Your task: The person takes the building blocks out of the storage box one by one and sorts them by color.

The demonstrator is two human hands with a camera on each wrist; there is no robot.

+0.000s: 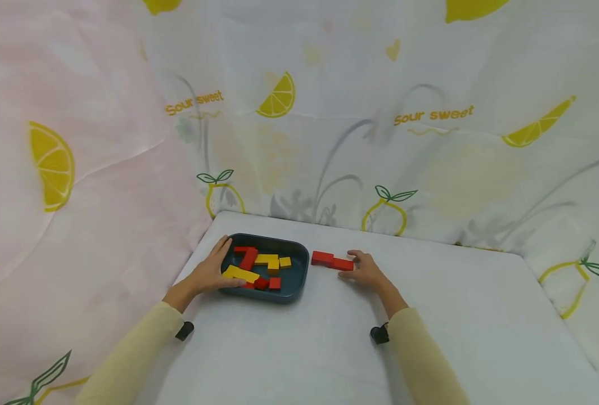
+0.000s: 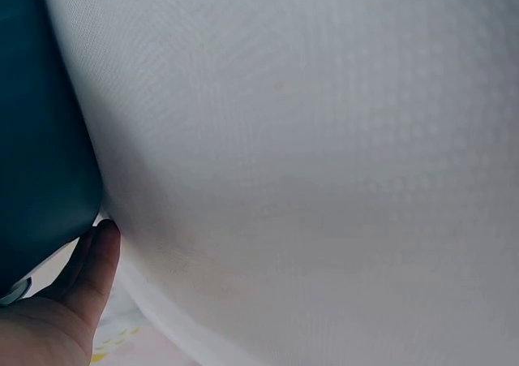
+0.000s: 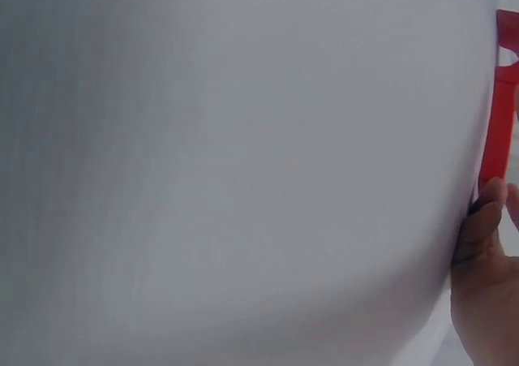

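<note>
In the head view, my left hand (image 1: 210,273) holds the left end of a dark blue-green tray (image 1: 299,281), its thumb along the near rim. Red and yellow wooden blocks lie inside, among them a long yellow block (image 1: 241,274) beside the thumb and a small red cube (image 1: 275,283). Right of the tray, two red blocks, a left one (image 1: 322,258) and a right one (image 1: 342,264), lie end to end. Around the right block's outer end, my right hand (image 1: 367,273) spreads its thumb and fingers. The left wrist view catches fingers (image 2: 96,264) against the tray's outer wall.
All this stands on a white-covered table (image 1: 324,343). A white cloth printed with lemons (image 1: 329,140) hangs behind it, and pinkish cloth (image 1: 102,169) hangs close on the left. Each wrist carries a small black device, such as the right one (image 1: 379,334).
</note>
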